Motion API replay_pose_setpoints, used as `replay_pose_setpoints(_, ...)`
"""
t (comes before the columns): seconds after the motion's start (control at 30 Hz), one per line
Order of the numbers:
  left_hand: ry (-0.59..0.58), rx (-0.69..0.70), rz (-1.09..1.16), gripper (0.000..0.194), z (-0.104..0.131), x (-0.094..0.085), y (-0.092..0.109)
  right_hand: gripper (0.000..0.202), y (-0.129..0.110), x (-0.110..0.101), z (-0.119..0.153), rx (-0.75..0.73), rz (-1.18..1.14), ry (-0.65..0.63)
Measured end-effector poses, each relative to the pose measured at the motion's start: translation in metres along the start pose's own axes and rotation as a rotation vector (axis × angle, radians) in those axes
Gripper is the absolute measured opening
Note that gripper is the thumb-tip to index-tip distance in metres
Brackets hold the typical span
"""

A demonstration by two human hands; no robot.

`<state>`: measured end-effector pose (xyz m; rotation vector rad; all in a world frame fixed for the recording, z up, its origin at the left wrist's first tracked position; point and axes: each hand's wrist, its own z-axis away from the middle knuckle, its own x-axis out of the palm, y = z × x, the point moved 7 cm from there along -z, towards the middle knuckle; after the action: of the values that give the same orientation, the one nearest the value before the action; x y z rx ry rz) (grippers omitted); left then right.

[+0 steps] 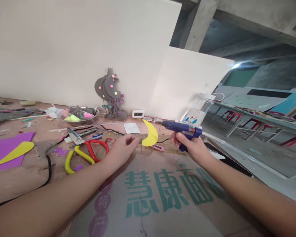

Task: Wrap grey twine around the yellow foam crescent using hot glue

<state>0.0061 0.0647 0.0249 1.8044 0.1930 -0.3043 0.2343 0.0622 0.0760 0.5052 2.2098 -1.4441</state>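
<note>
My right hand [187, 143] is wrapped round the handle of a blue glue gun [185, 128], whose nozzle points left above a yellow crescent [151, 133]. At the crescent's lower left edge, my left hand [127, 148] is closed in a pinch; a thin grey piece shows at its fingertips, too small to make out. The crescent stands out past those fingertips, in front of the white card [131, 128]. Left of my left hand lie scissors with red and yellow handles [90, 151]. A pink cutter [158, 148] rests just below the crescent.
Purple sheets [12, 146] with a yellow cut piece [17, 153] lie at the left. Farther back are a bowl of bits [76, 115], grey crescent ornaments [110, 89], a small clock [137, 114] and a clear plastic jar [196, 110]. A black cable [49, 169] crosses the left side.
</note>
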Motion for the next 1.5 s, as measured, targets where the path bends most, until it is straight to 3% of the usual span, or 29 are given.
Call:
replay_pose_setpoints(0.13,-0.012,-0.013,-0.047,0.031,0.001,0.0,0.001,0.028,0.005,0.018,0.026,0.052,0.07,-0.046)
replay_pose_setpoints(0.3,-0.02,0.001,-0.066,0.033,0.0,0.002,0.0,0.021,0.001,0.033,0.033,0.024,0.074,-0.138)
replay_pose_setpoints(1.5,-0.051,-0.013,-0.098,0.028,0.002,0.004,0.003,0.032,0.005,0.041,0.032,0.054,0.078,-0.18)
